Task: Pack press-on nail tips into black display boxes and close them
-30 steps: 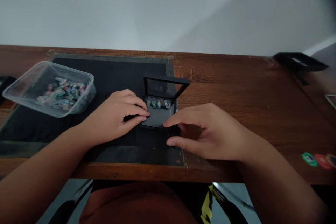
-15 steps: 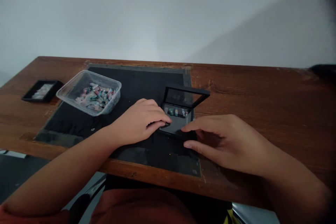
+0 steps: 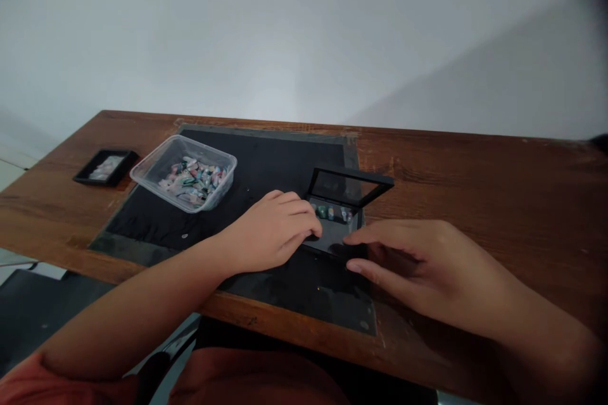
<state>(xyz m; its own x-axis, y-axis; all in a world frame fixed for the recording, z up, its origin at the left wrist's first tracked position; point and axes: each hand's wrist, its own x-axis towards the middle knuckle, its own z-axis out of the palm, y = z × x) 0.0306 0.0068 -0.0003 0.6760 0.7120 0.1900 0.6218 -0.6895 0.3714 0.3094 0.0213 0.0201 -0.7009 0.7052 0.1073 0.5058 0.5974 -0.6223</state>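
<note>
A small black case [image 3: 327, 237] lies on the dark mat, its windowed lid [image 3: 350, 186] tilted up at the back. Inside, along the hinge side, sits a row of several small glossy coloured pieces [image 3: 331, 212] that look like press-on nails. My left hand [image 3: 278, 228] reaches over the case's left side with fingers curled and pinched together; whatever is between the fingertips is hidden. At the case's front right corner is my right hand [image 3: 418, 259], thumb and index finger apart, holding nothing, index fingertip at the case's edge.
A clear plastic tub [image 3: 142, 172] with many similar coloured pieces stands at the mat's left. Farther left is a black tray [image 3: 85, 176] of whitish pieces. The black mat [image 3: 275, 158] covers part of the wooden table [image 3: 475, 177], whose back edge meets the wall.
The whole view has shifted, so everything appears farther right and slightly lower. My left fingers have curled in more over the case. My right hand keeps its place beside it.
</note>
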